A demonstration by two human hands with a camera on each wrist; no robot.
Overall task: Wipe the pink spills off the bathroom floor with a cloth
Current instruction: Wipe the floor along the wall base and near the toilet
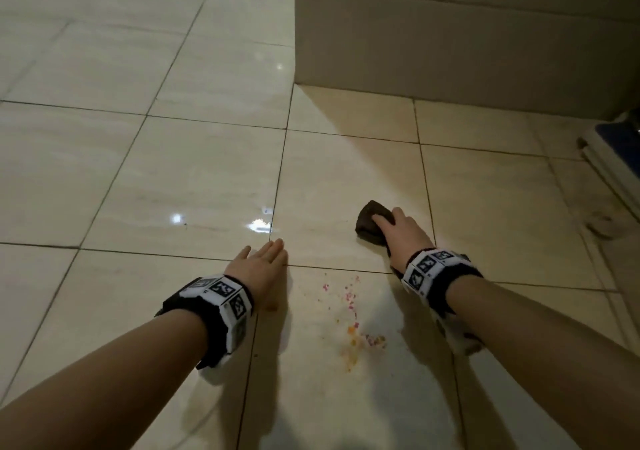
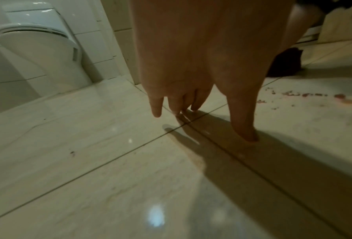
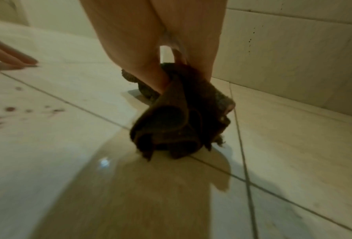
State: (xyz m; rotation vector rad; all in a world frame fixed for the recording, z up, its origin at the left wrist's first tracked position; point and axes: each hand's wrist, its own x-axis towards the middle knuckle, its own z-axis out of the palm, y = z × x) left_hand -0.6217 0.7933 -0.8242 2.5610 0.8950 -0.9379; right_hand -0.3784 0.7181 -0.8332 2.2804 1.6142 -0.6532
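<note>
Pink specks of spill (image 1: pixel 348 299) with some orange smears lie on the cream floor tiles between my two wrists; the same spill (image 2: pixel 306 95) shows at the right in the left wrist view and as spill drops (image 3: pixel 9 110) at the left in the right wrist view. My right hand (image 1: pixel 401 234) grips a bunched dark brown cloth (image 1: pixel 372 222) (image 3: pixel 171 122) that hangs down onto the floor, beyond and right of the spill. My left hand (image 1: pixel 263 259) (image 2: pixel 193 105) rests flat with straight fingers on the tile just left of the spill, holding nothing.
A tiled wall corner (image 1: pixel 450 40) juts out ahead on the right. A white toilet (image 2: pixel 42 53) stands to the left. A white and blue object (image 1: pixel 616 158) lies at the right edge. Glossy floor tiles (image 1: pixel 138 172) stretch ahead and left.
</note>
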